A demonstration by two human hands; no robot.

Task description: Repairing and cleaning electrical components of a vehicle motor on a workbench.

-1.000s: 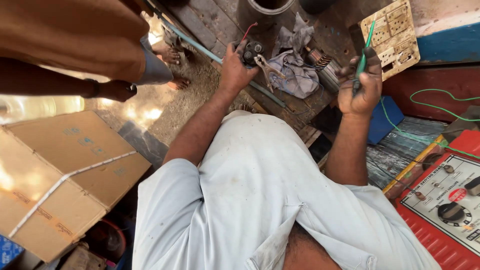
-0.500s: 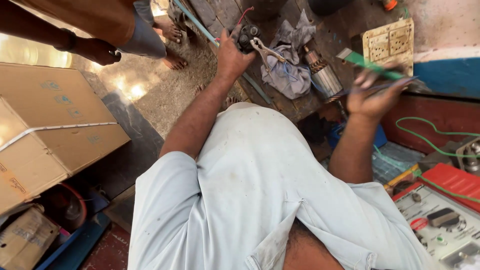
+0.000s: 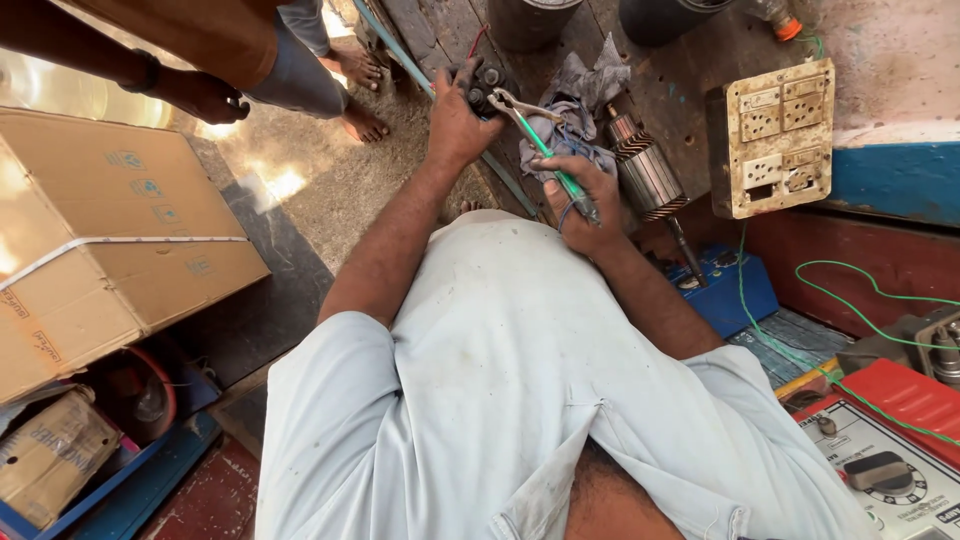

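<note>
I count my two hands: my left hand (image 3: 455,125) and my right hand (image 3: 585,195). There is one green-handled screwdriver (image 3: 555,170), one small dark part (image 3: 485,85), one motor armature (image 3: 645,170), one grey rag (image 3: 580,95), one switchboard (image 3: 775,135), two cardboard boxes (image 3: 110,240) (image 3: 55,455) and two bare feet (image 3: 360,95).

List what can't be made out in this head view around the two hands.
- Dark part in the left hand: mostly hidden by the fingers; its kind is unclear.
- Green-handled tool in the right hand: its tip, near the dark part, is too small to judge contact.
- Two dark containers at the top: cut off by the edge.
- Meter, lower right: cut off by the edge.
- Bystander: only legs and an arm in view.
</note>
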